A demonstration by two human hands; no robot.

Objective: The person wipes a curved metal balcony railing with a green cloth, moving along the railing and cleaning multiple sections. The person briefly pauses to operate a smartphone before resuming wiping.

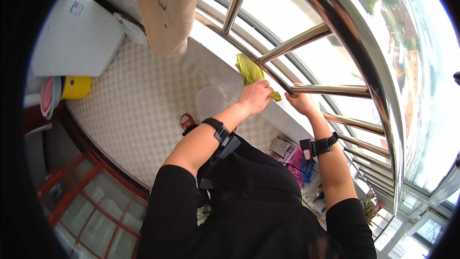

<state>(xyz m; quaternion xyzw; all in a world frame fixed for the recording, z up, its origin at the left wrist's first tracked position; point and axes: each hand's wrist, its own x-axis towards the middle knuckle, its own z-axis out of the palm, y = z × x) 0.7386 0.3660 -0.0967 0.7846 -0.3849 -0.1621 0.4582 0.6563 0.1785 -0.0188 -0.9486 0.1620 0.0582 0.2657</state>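
My left hand [256,95] grips a yellow-green cloth [249,68] on the white ledge below a metal railing. One part of the cloth spreads out ahead of the fingers, and a corner pokes out beneath them. Just to the right, my right hand [303,103] is closed around the railing's lower rail [275,75], at the foot of an upright bar [330,90]. Its fingers are partly hidden behind the metal. Above both hands curves the thick polished top rail [345,25]. Black straps circle both forearms, and a small device sits on the right one.
Beige fabric [165,10] hangs ahead of me. A white appliance [79,32] and yellow bucket [76,87] stand at left on the checked tile floor [143,90]. A translucent round stool or lid [210,101] is near my feet. A pink basket [295,162] sits under my right arm.
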